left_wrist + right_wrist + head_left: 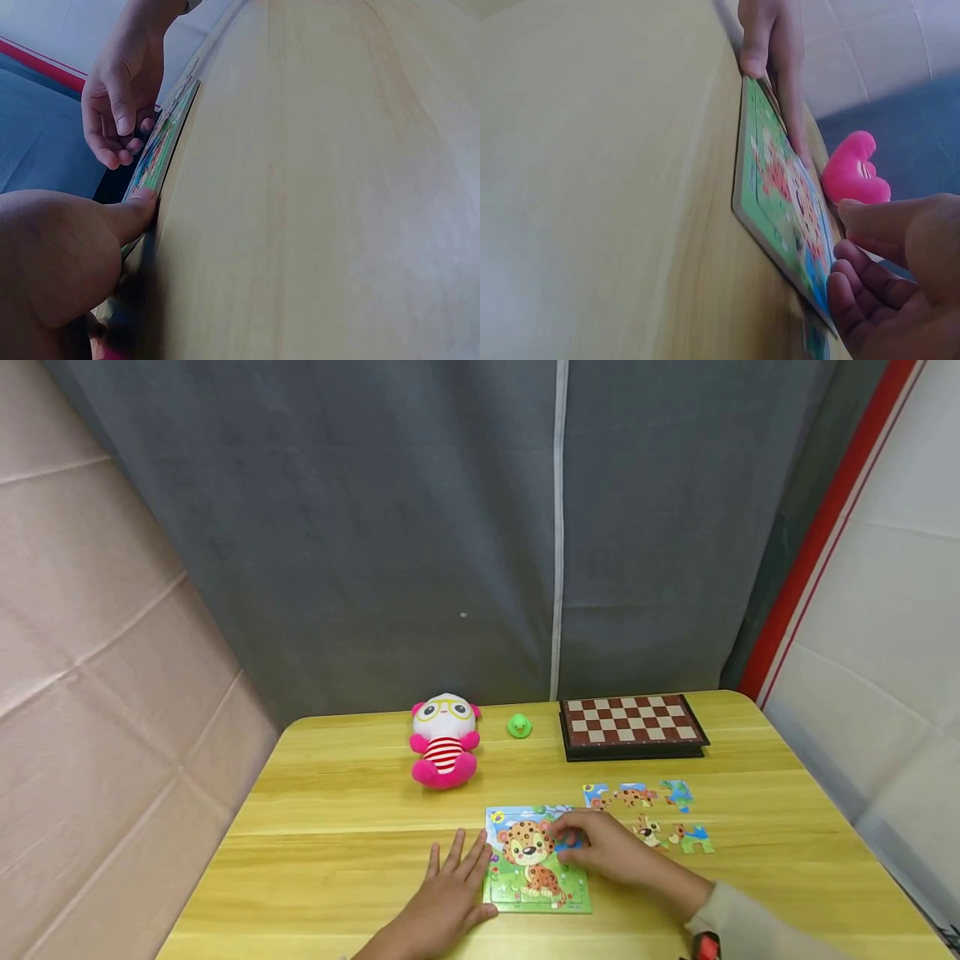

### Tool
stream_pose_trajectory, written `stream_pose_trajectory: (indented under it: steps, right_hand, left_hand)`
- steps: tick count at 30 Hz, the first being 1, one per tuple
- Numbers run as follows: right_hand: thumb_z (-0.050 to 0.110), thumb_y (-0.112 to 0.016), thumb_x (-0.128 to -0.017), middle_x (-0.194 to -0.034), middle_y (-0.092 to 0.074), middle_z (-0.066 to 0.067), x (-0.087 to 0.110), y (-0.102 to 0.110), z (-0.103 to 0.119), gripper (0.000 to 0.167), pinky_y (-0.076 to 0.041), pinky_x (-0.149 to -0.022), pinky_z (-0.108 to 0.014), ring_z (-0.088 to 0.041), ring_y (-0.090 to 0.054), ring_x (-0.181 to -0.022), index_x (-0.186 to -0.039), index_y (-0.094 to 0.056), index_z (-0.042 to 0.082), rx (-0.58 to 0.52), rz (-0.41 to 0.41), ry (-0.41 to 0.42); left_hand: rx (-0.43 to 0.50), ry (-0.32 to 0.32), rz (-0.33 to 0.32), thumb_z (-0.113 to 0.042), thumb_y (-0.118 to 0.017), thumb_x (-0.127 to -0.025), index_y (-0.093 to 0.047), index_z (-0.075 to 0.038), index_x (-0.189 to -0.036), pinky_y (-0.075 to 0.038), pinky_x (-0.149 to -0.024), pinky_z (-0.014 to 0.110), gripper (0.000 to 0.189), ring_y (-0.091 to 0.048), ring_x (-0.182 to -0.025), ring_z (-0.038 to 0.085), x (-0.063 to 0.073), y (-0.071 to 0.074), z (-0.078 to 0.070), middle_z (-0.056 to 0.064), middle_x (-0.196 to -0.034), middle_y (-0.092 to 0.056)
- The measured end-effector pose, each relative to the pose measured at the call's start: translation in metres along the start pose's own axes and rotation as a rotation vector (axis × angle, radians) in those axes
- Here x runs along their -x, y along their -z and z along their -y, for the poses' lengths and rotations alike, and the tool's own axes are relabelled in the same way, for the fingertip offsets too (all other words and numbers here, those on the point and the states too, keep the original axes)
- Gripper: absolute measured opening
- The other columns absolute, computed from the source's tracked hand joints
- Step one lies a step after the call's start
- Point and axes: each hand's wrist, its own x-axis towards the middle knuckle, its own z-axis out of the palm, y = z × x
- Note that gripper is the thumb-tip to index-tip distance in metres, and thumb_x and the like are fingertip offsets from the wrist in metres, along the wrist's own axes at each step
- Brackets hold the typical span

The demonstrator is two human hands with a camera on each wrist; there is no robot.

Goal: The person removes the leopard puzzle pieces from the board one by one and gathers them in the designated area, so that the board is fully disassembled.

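A square jigsaw puzzle with a spotted leopard cub on it lies flat on the table. My left hand rests at its left edge, fingers spread and straight, the thumb at the near corner; the left wrist view shows that thumb on the rim. Over the puzzle's upper right part hovers my right hand, its fingers loosely bent and the thumb apart from them. No piece shows between the right fingertips in the right wrist view, where the puzzle lies just beneath them.
Loose puzzle pieces lie in two rows right of the puzzle, partly behind my right hand. Farther back are a pink and white plush toy, a small green rubber duck and a brown checkered game board. A grey curtain hangs behind the table.
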Motion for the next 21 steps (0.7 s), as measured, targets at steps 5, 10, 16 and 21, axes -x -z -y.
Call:
stream_pose_trajectory:
  steps: [5, 10, 16, 21]
  right_hand:
    - [0.013, -0.079, -0.091, -0.101, -0.068, -0.004, -0.006, -0.010, 0.005, 0.025, -0.054, -0.076, -0.023, -0.008, -0.060, -0.087, -0.114, -0.072, 0.006, -0.004, 0.003, 0.007]
    - [0.013, -0.080, -0.090, -0.102, -0.070, -0.003, -0.011, -0.019, 0.013, 0.023, -0.054, -0.077, -0.023, -0.008, -0.061, -0.087, -0.111, -0.074, 0.006, 0.012, 0.006, 0.021]
    - [0.014, -0.081, -0.089, -0.099, -0.070, -0.001, -0.017, -0.031, 0.020, 0.024, -0.054, -0.076, -0.023, -0.006, -0.061, -0.085, -0.111, -0.073, 0.007, -0.008, 0.027, 0.004]
    - [0.010, -0.080, -0.088, -0.096, -0.070, 0.001, -0.022, -0.045, 0.024, 0.025, -0.055, -0.076, -0.022, -0.005, -0.062, -0.084, -0.112, -0.073, 0.007, -0.024, 0.041, -0.007]
  left_hand:
    - [0.000, 0.009, 0.014, -0.063, -0.038, -0.103, -0.024, -0.007, -0.164, -0.010, -0.118, 0.074, 0.084, -0.004, -0.157, 0.044, 0.000, 0.002, -0.002, 0.008, -0.173, -0.008]
    - [0.003, 0.018, 0.025, -0.063, -0.040, -0.102, -0.024, -0.007, -0.164, -0.010, -0.118, 0.074, 0.084, -0.003, -0.157, 0.043, 0.000, 0.004, -0.004, 0.007, -0.173, -0.007]
    - [0.013, 0.019, 0.033, -0.062, -0.040, -0.103, -0.024, -0.007, -0.164, -0.009, -0.118, 0.075, 0.084, -0.002, -0.157, 0.043, 0.000, 0.005, -0.003, 0.007, -0.173, -0.006]
    - [0.011, 0.019, 0.031, -0.061, -0.042, -0.103, -0.025, -0.007, -0.164, -0.010, -0.118, 0.075, 0.083, -0.003, -0.157, 0.043, 0.000, 0.003, -0.002, 0.007, -0.174, -0.007]
